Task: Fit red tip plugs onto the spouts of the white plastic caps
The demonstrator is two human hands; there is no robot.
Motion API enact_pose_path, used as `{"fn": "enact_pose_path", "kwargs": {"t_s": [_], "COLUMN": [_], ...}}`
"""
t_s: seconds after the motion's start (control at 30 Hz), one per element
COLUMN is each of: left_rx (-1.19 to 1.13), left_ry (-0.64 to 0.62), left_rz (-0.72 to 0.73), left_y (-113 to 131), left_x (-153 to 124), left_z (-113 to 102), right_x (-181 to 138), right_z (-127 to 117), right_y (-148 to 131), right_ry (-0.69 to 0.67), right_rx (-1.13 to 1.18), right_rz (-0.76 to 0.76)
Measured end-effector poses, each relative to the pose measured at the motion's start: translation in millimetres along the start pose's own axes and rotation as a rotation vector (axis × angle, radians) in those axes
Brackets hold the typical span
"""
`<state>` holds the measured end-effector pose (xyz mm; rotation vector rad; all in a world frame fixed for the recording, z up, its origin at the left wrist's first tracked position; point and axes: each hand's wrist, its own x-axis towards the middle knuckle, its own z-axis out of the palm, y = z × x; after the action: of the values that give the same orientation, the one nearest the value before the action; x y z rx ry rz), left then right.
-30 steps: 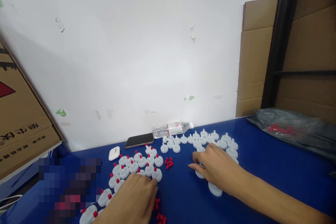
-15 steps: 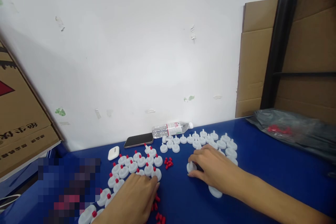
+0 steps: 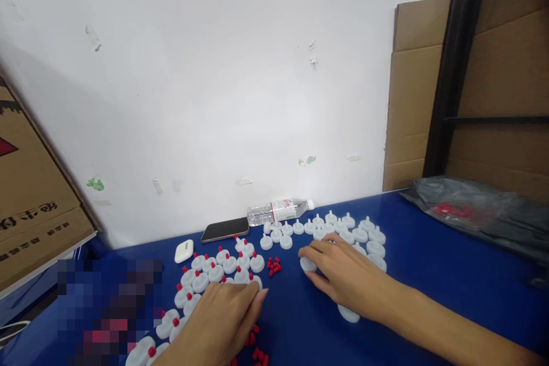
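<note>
Near the middle of the table my right hand (image 3: pixel 343 277) has its fingers and thumb around a white plastic nozzle cap (image 3: pixel 307 265), its spout hidden by the fingers. Another white cap shows partly below that wrist. My left hand (image 3: pixel 229 311) is closed, thumb and forefinger pressed together; whatever is between them cannot be seen. It hovers beside a group of white nozzle caps with red tips (image 3: pixel 200 282) and over loose small red tips (image 3: pixel 257 353). A second little pile of red tips (image 3: pixel 273 265) lies between the hands. Bare white nozzle caps (image 3: pixel 330 226) stand behind my right hand.
A clear water bottle (image 3: pixel 281 211) lies along the wall beside a dark phone (image 3: pixel 225 230) and a white earbud case (image 3: pixel 184 251). On the right is a grey plastic bag (image 3: pixel 472 200) with red pieces. Cardboard boxes (image 3: pixel 38 183) stand left and right.
My right hand has moved slightly left and away from me with the white nozzle cap. My left hand has shifted a little, its fingertips now further right. The view has tilted slightly.
</note>
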<state>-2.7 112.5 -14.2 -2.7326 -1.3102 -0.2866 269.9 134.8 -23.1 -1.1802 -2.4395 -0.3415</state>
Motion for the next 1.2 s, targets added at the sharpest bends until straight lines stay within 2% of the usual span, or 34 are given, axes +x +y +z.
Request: {"fn": "enact_pose_path", "kwargs": {"t_s": [0.2,0.37,0.53,0.6,0.8,0.97,1.2], "left_rx": [-0.009,-0.091,-0.191,-0.217,-0.273,-0.299,-0.339], "left_ry": [0.001,0.049,0.198,0.299,0.521,0.499,0.486], "left_rz": [-0.02,-0.015,0.082,0.154,0.326,0.453,0.409], "left_y": [-1.5,-6.9,-10.7,-9.5,-2.5,-0.2,3.6], "left_x": [-2.6,-0.9,-2.4,-2.1,1.9,-0.4,0.0], "left_z": [1.5,6.0,9.1,7.9,0.9,0.5,2.9], "right_x": [4.3,6.4,4.5,3.3,-3.0,-5.8,-7.4], "right_z": [-6.0,-16.0,-26.6,-26.2,-11.5,-5.7,-7.4], "right_y": [1.3,2.1,-5.5,-10.7,-27.2,-32.9,-32.2], "right_ry": [0.073,0.227,0.387,0.381,0.25,0.242,0.278], "right_rx": [-0.011,-0.032,-0.082,-0.053,0.063,0.086,0.203], "right_rz": [-0.04,-0.122,-0.143,-0.183,-0.259,-0.263,-0.24]}}
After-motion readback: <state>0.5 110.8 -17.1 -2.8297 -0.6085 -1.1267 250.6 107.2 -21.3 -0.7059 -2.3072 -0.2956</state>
